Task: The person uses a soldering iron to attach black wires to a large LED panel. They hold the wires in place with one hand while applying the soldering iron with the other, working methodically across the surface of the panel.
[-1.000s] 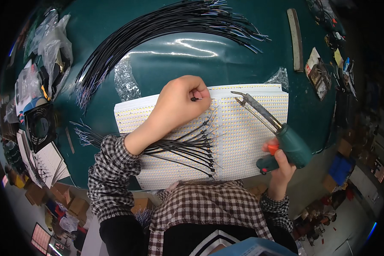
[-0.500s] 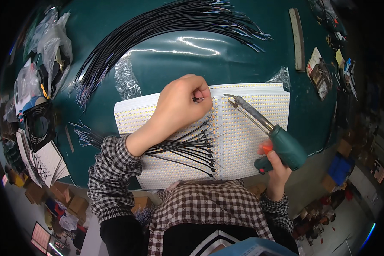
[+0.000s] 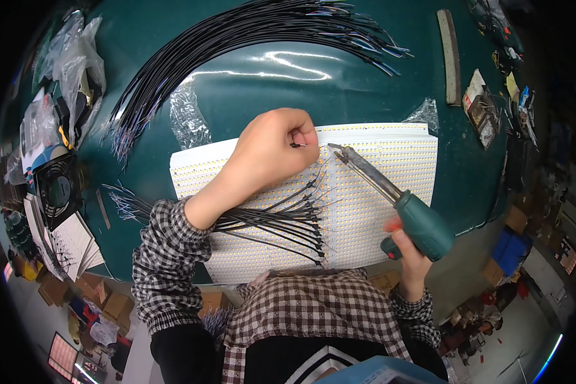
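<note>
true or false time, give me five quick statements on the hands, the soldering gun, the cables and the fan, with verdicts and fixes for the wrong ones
1. The right hand holds the green soldering gun. True.
2. The left hand is empty. False: it pinches a black cable.
3. The large cable bundle lies beyond the white panels. True.
4. The black fan lies right of the panels. False: it is left of them.
5. The apron is checkered. True.
</note>
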The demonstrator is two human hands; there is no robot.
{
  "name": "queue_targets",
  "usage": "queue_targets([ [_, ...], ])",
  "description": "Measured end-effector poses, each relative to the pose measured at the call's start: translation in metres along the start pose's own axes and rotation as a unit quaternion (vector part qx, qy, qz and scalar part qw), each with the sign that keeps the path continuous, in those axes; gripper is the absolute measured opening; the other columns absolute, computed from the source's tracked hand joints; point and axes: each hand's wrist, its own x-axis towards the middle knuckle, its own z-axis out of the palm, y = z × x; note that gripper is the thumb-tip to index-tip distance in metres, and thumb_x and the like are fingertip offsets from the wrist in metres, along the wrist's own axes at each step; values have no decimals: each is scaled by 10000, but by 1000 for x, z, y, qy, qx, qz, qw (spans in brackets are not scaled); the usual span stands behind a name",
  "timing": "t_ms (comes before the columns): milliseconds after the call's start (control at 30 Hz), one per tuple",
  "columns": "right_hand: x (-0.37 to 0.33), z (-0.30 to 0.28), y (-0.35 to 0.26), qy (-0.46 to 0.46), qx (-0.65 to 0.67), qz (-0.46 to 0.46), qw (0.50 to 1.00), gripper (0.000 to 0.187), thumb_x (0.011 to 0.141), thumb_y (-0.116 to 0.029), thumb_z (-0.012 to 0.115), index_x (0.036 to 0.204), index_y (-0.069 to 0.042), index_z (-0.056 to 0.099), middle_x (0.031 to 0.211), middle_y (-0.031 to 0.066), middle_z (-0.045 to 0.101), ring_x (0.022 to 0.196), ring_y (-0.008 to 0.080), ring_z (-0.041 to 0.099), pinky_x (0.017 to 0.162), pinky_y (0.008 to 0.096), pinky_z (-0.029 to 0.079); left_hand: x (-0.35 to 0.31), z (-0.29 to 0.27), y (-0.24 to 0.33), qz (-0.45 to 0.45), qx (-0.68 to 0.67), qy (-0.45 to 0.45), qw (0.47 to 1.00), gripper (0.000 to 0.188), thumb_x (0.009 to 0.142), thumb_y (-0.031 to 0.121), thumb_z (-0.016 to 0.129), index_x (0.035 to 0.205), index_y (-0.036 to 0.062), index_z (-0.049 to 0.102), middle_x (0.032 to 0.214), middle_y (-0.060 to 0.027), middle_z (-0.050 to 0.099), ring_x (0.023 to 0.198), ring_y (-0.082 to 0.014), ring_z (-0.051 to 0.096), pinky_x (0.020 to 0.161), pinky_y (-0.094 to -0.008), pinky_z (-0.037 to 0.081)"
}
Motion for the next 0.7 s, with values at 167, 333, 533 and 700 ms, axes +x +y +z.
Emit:
queue_targets([
  [167,2,3,3,2,-6,-17,1000,310,817,49,802,1105,21,690,954,86,724,856,159,698,781,316,567,2,0,-3,-1,-6,-4,1000,69,810,40,745,808,14,681,724,28,605,654,-38,508,594,-228,427],
  [333,5,2,2,-18,-42,-41,998,329,804,40,824,1105,28,690,960,88,708,853,160,695,777,311,567,3,1,-3,-1,-4,-2,1000,68,809,36,742,811,10,680,730,24,607,662,-38,515,600,-229,435],
  [533,7,5,1,-16,-51,-30,998,290,791,40,831,1056,25,714,944,88,699,849,164,695,767,308,562,2,0,-1,-6,-6,-3,1000,65,803,31,736,813,7,676,734,23,606,668,-41,511,607,-229,436],
  [700,6,3,3,-10,-65,-16,998,290,783,31,835,1048,24,717,939,86,697,846,164,696,754,306,558,3,1,-2,0,1,3,1000,62,798,28,729,812,9,672,734,25,601,669,-44,505,609,-231,432],
])
